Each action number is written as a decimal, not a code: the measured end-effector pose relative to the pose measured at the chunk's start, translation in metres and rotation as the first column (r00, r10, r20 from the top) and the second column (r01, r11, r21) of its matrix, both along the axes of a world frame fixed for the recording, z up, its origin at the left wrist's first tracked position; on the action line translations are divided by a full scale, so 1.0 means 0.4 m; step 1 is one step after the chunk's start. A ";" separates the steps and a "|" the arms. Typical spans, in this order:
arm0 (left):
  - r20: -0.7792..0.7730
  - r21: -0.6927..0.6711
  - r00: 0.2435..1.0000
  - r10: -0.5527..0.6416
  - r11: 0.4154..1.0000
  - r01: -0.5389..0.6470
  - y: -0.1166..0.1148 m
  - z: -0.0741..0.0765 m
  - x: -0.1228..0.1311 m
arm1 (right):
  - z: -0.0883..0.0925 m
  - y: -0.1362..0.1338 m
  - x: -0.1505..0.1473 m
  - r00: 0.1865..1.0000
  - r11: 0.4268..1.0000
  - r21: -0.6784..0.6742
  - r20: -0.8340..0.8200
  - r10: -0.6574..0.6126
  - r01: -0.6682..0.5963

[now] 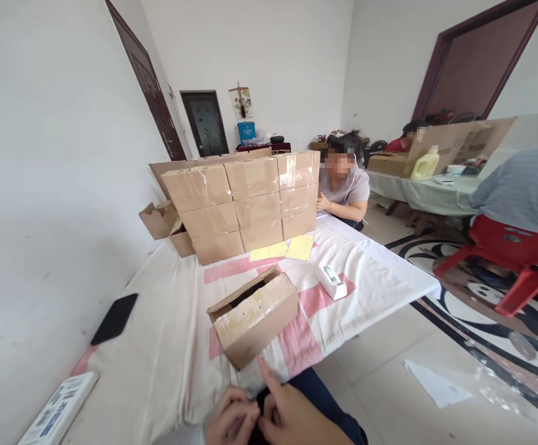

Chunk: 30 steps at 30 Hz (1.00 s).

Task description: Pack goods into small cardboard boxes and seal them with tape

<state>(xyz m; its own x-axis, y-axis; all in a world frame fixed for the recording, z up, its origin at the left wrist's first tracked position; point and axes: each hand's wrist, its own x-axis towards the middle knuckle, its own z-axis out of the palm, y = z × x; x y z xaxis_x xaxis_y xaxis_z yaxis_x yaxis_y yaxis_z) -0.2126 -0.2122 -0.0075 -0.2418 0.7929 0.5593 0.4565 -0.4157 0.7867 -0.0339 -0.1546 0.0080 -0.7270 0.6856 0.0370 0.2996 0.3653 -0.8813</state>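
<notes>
Low in the head view, my left hand (232,415) and my right hand (291,413) meet in front of my lap at the table's near edge. The fingers of my left hand are curled into a pinch. My right index finger points forward while the other fingers bend in against the left fingertips. Whatever is between them, if anything, is too small or hidden. Just beyond them lies a cardboard box (262,327), its top flap slightly raised over a dark gap. Neither hand clearly touches it. To its right is a white tape dispenser (332,283).
Stacked taped boxes (257,207) stand behind two yellow sheets (300,247). Left are a black flat device (115,319) and a white power strip (60,409). One person (345,185) sits behind the table; another sits on a red chair (504,253) to the right.
</notes>
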 end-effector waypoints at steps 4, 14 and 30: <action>-0.107 0.077 0.981 0.162 0.985 -0.154 0.011 0.107 -0.051 | 0.083 0.064 0.080 0.904 0.888 0.248 -0.290 -0.314 0.388; -0.126 0.101 0.976 0.178 0.981 -0.166 0.066 0.256 -0.048 | 0.338 0.452 0.069 0.949 0.670 0.675 -0.265 -0.170 0.309; 0.029 -0.382 0.991 0.130 0.918 -0.110 0.293 0.403 -0.063 | 0.193 0.515 0.006 0.885 0.980 0.051 -0.442 -0.148 0.190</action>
<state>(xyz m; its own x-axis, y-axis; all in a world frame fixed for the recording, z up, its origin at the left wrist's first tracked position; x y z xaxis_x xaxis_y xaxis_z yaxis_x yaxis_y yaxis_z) -0.2379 -0.0951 0.1536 -0.3692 0.9061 0.2067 0.4377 -0.0267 0.8987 -0.0313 0.0515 0.0851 -0.4971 0.7752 0.3898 -0.0411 0.4277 -0.9030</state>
